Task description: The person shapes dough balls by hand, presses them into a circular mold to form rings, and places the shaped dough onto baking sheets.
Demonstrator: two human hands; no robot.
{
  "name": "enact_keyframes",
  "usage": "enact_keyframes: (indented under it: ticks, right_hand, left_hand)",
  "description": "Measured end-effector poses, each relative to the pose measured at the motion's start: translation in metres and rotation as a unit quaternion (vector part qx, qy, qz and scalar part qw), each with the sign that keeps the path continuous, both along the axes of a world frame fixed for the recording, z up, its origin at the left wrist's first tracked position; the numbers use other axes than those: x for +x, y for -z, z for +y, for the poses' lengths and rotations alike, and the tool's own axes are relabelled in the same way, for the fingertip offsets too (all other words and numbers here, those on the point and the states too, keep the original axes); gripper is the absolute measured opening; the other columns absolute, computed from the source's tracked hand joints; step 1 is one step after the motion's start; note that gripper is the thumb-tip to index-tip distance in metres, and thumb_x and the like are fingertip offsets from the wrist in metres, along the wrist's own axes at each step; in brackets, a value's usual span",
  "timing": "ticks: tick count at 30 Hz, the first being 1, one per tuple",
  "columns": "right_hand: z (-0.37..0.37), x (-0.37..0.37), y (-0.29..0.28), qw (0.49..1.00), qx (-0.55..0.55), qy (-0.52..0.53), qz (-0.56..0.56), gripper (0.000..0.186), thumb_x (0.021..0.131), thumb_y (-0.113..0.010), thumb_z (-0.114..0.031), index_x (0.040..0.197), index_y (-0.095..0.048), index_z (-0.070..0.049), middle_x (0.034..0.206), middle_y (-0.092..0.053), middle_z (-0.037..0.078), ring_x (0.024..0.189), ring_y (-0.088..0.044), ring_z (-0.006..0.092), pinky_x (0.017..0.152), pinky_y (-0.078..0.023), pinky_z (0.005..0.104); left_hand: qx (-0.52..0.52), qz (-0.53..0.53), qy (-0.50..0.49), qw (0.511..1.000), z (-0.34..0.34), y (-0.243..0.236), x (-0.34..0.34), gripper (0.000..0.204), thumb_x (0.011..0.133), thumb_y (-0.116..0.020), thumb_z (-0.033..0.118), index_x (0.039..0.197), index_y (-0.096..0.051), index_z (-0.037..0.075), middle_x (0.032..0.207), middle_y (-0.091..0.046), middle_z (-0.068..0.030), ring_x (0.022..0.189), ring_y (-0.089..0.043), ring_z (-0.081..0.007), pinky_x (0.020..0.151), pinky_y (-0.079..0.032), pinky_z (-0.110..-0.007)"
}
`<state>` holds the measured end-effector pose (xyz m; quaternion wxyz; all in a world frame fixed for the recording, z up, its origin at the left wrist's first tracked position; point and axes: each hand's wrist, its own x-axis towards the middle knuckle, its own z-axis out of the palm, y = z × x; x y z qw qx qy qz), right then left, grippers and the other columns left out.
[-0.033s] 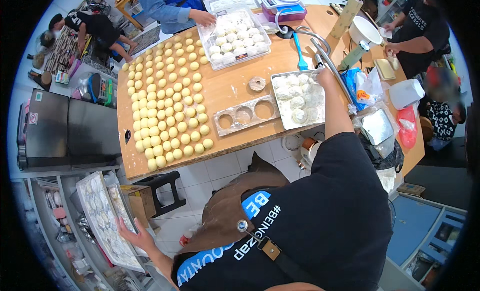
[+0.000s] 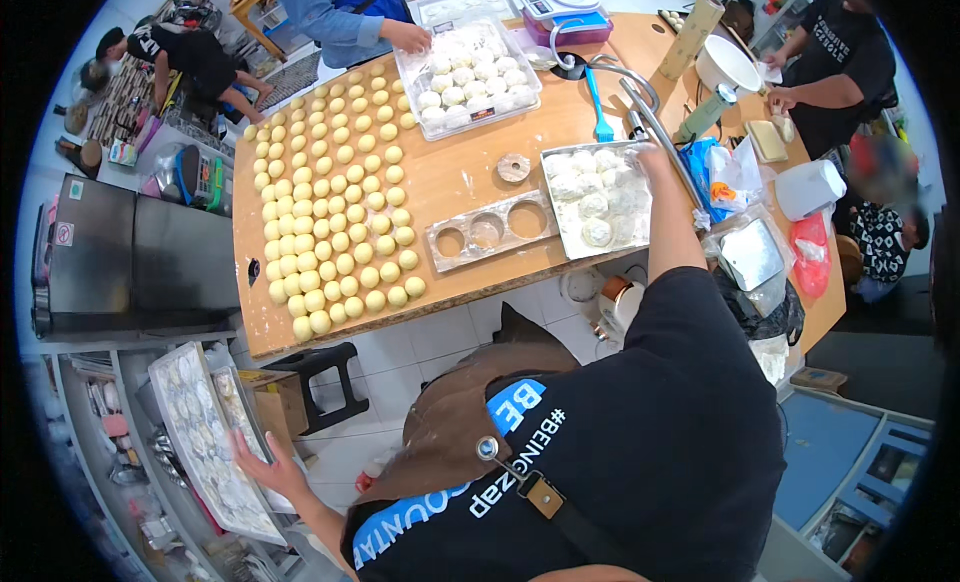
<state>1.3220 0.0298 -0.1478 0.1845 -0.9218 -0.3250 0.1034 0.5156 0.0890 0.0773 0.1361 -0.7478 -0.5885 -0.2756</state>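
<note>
At the lower left my left hand (image 2: 270, 469) has its fingers spread against the edge of a tray (image 2: 258, 387) filled with flat, floured rounds. My right hand (image 2: 655, 160) reaches over the right side of a white tray (image 2: 562, 240) on the table; its fingers are blurred and partly hidden. White flour-dusted dough balls (image 2: 594, 204) lie in that tray, mostly toward its left. Beside it rests a floury wooden mould (image 2: 490, 234) with three round hollows. Behind the mould sits a small round wooden piece (image 2: 514, 168).
Rows of yellow dough balls (image 2: 330, 222) cover the table's left. A co-worker's hand (image 2: 408, 37) touches a clear box (image 2: 440, 132) of white dough balls. A blue brush (image 2: 600, 107), metal hook (image 2: 645, 90) and white jug (image 2: 808, 190) stand rightward. A black stool (image 2: 335, 382) is below.
My right hand has shifted slightly right and toward me at the white tray's right side. My left hand stays at the lower tray's edge.
</note>
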Motion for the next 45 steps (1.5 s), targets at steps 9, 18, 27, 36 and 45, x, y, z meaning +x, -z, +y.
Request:
enact_keyframes:
  ticks: [9,18,27,36,45]
  right_hand:
    - [-0.03,-0.017,0.065,0.676,0.481,0.118,0.545,0.026,0.092,-0.047,-0.042,0.079,-0.051,-0.02,0.064,-0.043,-0.001,0.047,-0.035,0.0106,0.039,-0.03,0.0263]
    - [0.099,-0.085,-0.024,0.421,0.307,0.006,0.853,0.039,0.096,-0.037,-0.041,0.065,-0.041,-0.019,0.05,-0.032,-0.004,0.039,-0.028,0.0091,0.034,-0.023,0.0239]
    - [0.297,-0.572,-0.129,0.273,0.002,-0.18,0.945,0.044,0.098,-0.033,-0.044,0.067,-0.043,-0.014,0.053,-0.036,-0.003,0.038,-0.031,0.0098,0.036,-0.032,0.0235]
    - [0.242,-1.024,-0.179,0.283,-0.189,-0.342,0.876,0.036,0.096,-0.041,-0.037,0.074,-0.048,-0.01,0.06,-0.045,0.0,0.046,-0.039,0.0094,0.041,-0.033,0.0187]
    - [0.169,-1.163,-0.157,0.493,-0.303,-0.607,0.545,0.018,0.092,-0.053,-0.022,0.079,-0.048,-0.01,0.063,-0.047,-0.003,0.047,-0.038,0.0031,0.04,-0.031,0.0166]
  left_hand:
    - [-0.004,-0.027,0.009,1.0,0.005,0.011,-0.014,0.041,0.08,-0.064,0.014,0.12,-0.055,0.007,0.126,-0.052,-0.017,0.118,-0.047,-0.0339,0.1,-0.035,-0.043]
    - [0.001,-0.156,0.026,0.987,-0.038,0.036,-0.052,0.036,0.075,-0.067,0.014,0.11,-0.059,0.008,0.121,-0.054,-0.0106,0.11,-0.052,-0.0304,0.093,-0.042,-0.04]
    - [-0.08,-0.23,0.089,0.966,-0.076,0.084,-0.165,0.02,0.079,-0.065,0.015,0.099,-0.063,0.012,0.098,-0.065,-0.0045,0.093,-0.06,-0.0241,0.081,-0.046,-0.036]
    - [-0.095,-0.273,-0.09,0.953,-0.175,0.102,-0.297,0.019,0.08,-0.064,0.017,0.097,-0.064,0.01,0.095,-0.064,-0.0077,0.093,-0.059,-0.0275,0.085,-0.044,-0.039]
    - [-0.061,-0.305,-0.343,0.886,-0.284,0.127,-0.329,0.019,0.079,-0.066,0.015,0.096,-0.064,0.006,0.096,-0.065,-0.0104,0.092,-0.059,-0.0296,0.082,-0.045,-0.039]
